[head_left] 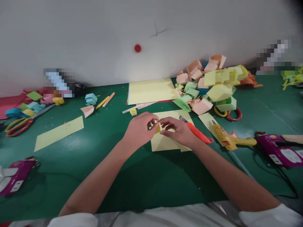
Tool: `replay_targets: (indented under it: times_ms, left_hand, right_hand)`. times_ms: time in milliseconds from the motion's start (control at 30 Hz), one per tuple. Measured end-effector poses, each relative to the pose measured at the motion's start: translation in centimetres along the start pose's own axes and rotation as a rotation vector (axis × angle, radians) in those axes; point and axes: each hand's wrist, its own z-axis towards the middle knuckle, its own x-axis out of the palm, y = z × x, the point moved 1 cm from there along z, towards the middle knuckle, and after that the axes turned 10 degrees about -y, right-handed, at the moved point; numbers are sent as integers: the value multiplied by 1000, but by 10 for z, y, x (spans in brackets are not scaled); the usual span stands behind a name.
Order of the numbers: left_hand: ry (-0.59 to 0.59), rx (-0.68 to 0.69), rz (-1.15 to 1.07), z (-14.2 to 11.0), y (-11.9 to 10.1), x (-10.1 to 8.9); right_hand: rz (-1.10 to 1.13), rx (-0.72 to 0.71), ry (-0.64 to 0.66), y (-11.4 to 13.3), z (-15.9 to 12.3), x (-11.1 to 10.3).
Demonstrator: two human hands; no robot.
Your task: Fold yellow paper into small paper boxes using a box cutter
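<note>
A small folded yellow paper piece is between my two hands, largely hidden by the fingers. My left hand pinches it from the left, with thumb and fingers curled together. From the right, the bent fingertips of my right hand close on its edge. Beneath them lie pale yellow paper sheets on the green table. Just past my right hand rests an orange-red utility knife, its blade end partly over the sheets. A tiny yellow paper box sits beyond my left hand.
Folded paper boxes pile up at the back right, near red-and-yellow-handled scissors. A yellow glue gun lies right, beside a purple power strip. Stacked sheets lie against the wall; more scissors lie left.
</note>
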Motion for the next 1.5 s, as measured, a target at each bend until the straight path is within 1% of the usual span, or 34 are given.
replay_targets:
  times_ms: [100,200,267,333,400,533,767,900,1033,1167,1233,1267,1400,1467,1500]
  left_hand:
    - [58,-9,-131,-1,7,-7]
    - [184,66,-211,-7,16,-10]
    - [227,94,-235,-15,21,-7]
    - [158,67,-262,-24,25,-2]
    - [123,36,-296,-32,28,2]
    - [122,-11,-335,-40,30,4]
    - [45,-66,-348,-49,32,7]
    - [42,-84,-369,-53,34,7]
    - [80,-94,-346,-55,34,5]
    - [112,-63,-338,-55,37,3]
    - [79,-62,-264,-52,45,2]
    - [29,-81,-181,-50,51,2]
    - [-184,-211,51,-32,88,2]
    - [-250,-244,160,-21,107,4]
    - [-265,-249,203,-15,114,6]
  right_hand:
    - [-22,-10,-4,-2,0,1]
    - [22,2,-16,-3,0,0]
    - [53,4,-4,-4,-1,1]
    - [79,10,23,-4,-4,3]
    - [102,19,50,-3,-8,6]
    - [59,22,58,3,-14,11]
    - [-96,-102,48,12,-17,11]
    - [-171,-115,63,9,-19,12]
    - [-187,-107,62,4,-20,14]
    - [-228,-93,44,1,-19,15]
    - [-262,-94,15,1,-17,14]
    - [-278,-95,-3,1,-17,14]
    - [-339,-96,-64,2,-14,14]
    - [-361,-95,-87,3,-14,14]
    - [-368,-95,-97,3,-14,14]
